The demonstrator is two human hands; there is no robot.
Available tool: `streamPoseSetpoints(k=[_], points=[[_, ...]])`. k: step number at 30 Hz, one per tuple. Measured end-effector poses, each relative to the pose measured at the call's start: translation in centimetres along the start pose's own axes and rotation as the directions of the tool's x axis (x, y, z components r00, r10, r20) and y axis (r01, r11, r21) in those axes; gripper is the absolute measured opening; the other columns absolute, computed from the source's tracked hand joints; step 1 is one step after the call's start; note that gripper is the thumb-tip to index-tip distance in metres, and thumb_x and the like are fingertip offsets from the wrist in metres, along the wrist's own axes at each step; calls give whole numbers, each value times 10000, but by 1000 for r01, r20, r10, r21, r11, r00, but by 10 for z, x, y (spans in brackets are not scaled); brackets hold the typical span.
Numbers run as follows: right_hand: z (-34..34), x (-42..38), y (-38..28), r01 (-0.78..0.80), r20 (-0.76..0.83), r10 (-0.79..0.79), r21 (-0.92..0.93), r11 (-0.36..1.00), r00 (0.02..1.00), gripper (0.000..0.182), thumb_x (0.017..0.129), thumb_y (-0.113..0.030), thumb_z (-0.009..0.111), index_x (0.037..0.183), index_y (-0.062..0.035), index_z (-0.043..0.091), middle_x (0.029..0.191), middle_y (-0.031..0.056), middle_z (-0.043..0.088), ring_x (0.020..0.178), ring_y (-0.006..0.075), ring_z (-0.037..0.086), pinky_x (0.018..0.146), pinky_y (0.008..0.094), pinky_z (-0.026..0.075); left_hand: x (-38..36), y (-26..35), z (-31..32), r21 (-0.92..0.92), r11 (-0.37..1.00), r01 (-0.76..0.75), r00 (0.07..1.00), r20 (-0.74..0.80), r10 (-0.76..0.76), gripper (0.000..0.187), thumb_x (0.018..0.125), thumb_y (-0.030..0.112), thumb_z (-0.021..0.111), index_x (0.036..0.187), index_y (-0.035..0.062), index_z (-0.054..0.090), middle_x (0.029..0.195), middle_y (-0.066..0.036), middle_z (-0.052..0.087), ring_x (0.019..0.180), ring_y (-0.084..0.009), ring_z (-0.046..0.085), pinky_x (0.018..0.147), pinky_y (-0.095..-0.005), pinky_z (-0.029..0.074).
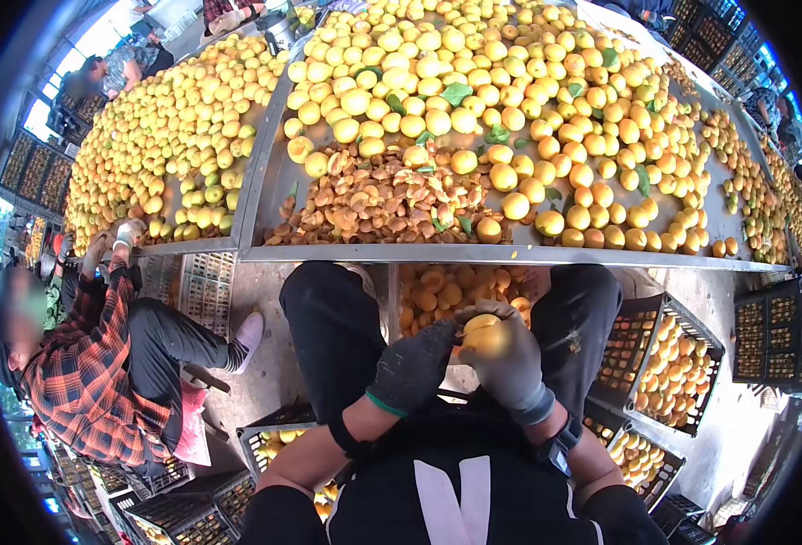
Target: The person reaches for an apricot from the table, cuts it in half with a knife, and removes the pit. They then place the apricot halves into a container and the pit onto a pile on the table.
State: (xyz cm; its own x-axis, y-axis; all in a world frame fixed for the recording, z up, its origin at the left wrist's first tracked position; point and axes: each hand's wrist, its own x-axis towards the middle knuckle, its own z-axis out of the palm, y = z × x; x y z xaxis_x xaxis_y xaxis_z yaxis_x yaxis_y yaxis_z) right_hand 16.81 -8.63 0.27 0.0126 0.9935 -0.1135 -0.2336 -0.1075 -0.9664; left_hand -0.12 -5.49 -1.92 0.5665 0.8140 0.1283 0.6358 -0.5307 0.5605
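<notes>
Above my lap, my right hand (512,368) in a grey glove is closed around a yellow apricot (485,336). My left hand (412,365), in a dark glove with a green cuff, meets the fruit from the left. Its fingers are curled together, and whatever they grip is hidden. Between my knees, below the table edge, a container of orange apricot pieces (446,289) sits just beyond my hands. On the metal table (374,253) in front lie a brown heap of pits or cut scraps (383,198) and many whole apricots (437,121) with green leaves.
A metal divider (263,150) separates another fruit pile (160,145) on the left. A co-worker in a plaid shirt (92,395) sits there, gloved hands at the table edge. Crates of apricots (678,363) stand at my right, and more crates (192,509) behind left.
</notes>
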Motion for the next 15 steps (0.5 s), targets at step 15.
streamPoseSetpoints(k=[15], points=[[-3, 14, 10, 83, -14, -82, 240, 967, 997, 514, 919, -143, 630, 1360, -41, 387, 1194, 81, 549, 1045, 178, 584, 940, 291, 470, -4, -7, 0, -3, 996, 92, 991, -93, -92, 360, 822, 116, 636, 1140, -17, 534, 740, -222, 613, 672, -379, 628, 559, -456, 484]])
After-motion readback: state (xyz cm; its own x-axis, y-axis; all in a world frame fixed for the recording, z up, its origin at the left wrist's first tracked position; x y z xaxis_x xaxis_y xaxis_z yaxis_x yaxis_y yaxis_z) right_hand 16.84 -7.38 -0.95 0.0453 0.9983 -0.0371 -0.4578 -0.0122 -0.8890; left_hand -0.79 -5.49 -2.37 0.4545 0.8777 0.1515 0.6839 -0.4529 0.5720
